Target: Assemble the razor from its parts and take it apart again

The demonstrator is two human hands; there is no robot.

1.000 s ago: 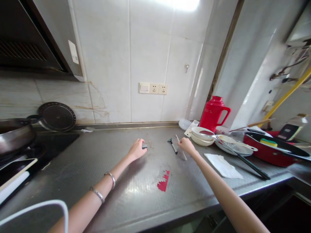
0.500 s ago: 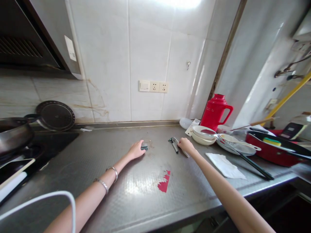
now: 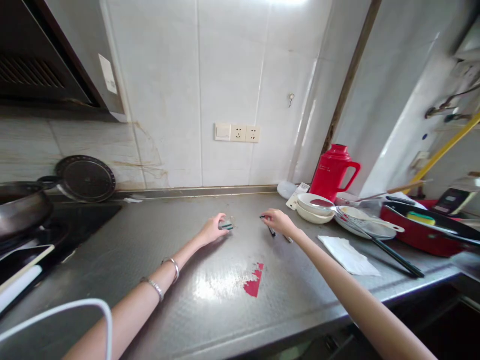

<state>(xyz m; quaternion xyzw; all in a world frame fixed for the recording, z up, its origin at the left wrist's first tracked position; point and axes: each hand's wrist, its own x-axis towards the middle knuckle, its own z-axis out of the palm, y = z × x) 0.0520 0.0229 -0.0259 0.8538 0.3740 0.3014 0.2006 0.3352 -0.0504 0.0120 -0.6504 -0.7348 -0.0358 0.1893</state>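
My left hand (image 3: 213, 229) is closed around a small grey-and-teal block (image 3: 226, 226), whose exact kind I cannot make out. The block is at the counter surface, left of the middle. Over to the right, my right hand (image 3: 278, 221) has its fingers closed at the neck of a razor (image 3: 272, 231) lying on the counter. The razor's head peeks out left of the fingertips, and most of its handle is hidden under the hand. A slim silver tool (image 3: 288, 239) lies beside it, mostly covered by the same hand.
On the steel counter (image 3: 180, 320) lies a torn red scrap (image 3: 254, 282). Right: a white napkin (image 3: 348, 255), stacked bowls (image 3: 315, 212), a red thermos (image 3: 332, 172) and a red pan (image 3: 408, 227). Left: a stove with a pot (image 3: 22, 207). A white cable (image 3: 75, 301) crosses the lower left.
My right hand has moved left from the silver tool onto the razor, covering its upper part. My left hand has shifted slightly right with the small block.
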